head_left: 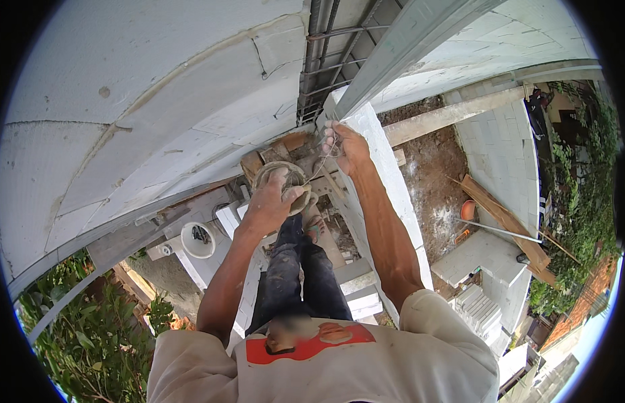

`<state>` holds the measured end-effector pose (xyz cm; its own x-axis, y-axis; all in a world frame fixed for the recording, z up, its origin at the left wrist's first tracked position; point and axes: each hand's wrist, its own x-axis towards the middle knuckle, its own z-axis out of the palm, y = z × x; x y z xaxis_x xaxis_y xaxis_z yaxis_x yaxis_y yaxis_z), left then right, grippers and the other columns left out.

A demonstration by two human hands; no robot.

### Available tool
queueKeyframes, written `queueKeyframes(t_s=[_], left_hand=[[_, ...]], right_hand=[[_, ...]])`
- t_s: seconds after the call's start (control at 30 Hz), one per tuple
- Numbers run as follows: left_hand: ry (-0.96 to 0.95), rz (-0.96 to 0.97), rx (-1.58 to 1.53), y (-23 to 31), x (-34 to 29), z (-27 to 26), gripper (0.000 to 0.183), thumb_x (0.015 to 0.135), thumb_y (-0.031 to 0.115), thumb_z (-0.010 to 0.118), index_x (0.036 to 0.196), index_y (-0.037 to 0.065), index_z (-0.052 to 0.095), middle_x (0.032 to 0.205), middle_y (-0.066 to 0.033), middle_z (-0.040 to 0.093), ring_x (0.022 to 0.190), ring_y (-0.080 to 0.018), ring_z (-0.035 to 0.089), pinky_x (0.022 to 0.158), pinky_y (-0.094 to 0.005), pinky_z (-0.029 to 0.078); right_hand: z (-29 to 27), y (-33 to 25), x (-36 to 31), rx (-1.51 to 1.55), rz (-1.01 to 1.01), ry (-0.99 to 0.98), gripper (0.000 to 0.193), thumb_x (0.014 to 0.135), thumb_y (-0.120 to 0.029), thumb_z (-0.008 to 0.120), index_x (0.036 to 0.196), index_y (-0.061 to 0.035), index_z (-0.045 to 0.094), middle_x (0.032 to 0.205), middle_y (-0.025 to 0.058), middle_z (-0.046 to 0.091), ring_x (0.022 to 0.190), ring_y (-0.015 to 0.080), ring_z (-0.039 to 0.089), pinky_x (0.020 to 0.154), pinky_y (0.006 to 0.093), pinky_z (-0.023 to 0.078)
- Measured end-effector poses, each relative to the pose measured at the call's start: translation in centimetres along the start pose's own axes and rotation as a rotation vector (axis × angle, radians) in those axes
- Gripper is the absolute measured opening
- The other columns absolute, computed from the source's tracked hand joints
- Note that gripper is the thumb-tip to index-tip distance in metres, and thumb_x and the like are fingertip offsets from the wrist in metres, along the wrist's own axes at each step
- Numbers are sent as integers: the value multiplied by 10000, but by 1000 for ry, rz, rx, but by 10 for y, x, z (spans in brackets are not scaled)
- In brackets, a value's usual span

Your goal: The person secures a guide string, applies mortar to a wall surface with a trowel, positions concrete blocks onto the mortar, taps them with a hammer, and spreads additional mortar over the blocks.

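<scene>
My left hand (268, 201) is closed on a round, grey-brown coil of wire (279, 165), held low in front of my legs. A thin strand of wire (315, 172) runs from near the coil up to my right hand (346, 146). The fingers of that hand are curled and pinched on the strand, beside the top of the white block wall (393, 178). Just beyond my right hand stands a long grey metal channel (400, 54). To its left, a cage of steel reinforcing bars (332, 57) rises in the gap between the walls.
A large white block wall (171, 101) fills the left. Below stand a white bucket (198, 240) with dark items inside and a small can (167, 249). On the right lie wooden planks (507, 221), an orange bucket (468, 209) and stacked white blocks (477, 309). My foot (316, 230) is on a narrow board.
</scene>
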<state>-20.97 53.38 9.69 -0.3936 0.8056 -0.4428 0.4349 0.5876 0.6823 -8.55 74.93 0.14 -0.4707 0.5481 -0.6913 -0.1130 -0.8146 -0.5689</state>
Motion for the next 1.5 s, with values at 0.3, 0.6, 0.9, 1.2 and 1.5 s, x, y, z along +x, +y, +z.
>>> queueKeyframes(t_s=[0.3,0.6,0.9,1.2,1.5], left_hand=[[-132,-79,-660,16,185,37,298,1012,211,628,1190,-26,659,950,-125,709,795,-216,667,709,-385,552],[-183,-364,-1099,22,193,59,237,983,203,625,1109,4,658,917,-109,673,795,-233,654,728,-412,558],[-154,-325,-1338,27,209,45,172,973,209,606,1021,45,625,898,-46,643,919,-233,659,1014,-465,481],[-127,-479,-1332,21,211,47,187,942,155,653,1018,-6,593,696,32,435,523,-95,345,477,-277,347],[-339,-474,-1287,22,182,46,110,978,154,620,987,48,592,624,80,416,492,-68,365,513,-268,398]], right_hand=[[12,21,-1,269,30,32,238,1039,-217,512,1124,-45,652,850,24,625,721,148,576,682,374,554],[16,10,-11,193,23,249,260,972,-227,538,1064,-31,683,898,83,716,727,172,647,636,355,574],[-14,21,-8,-281,-244,476,321,902,-250,640,1012,40,726,852,130,752,806,206,682,723,349,548],[-18,11,-5,445,-219,209,269,965,-206,513,1070,6,641,976,137,745,889,242,694,721,354,520],[2,43,-44,98,-61,62,260,1072,-194,422,1092,-7,601,846,69,608,584,157,499,544,325,417]])
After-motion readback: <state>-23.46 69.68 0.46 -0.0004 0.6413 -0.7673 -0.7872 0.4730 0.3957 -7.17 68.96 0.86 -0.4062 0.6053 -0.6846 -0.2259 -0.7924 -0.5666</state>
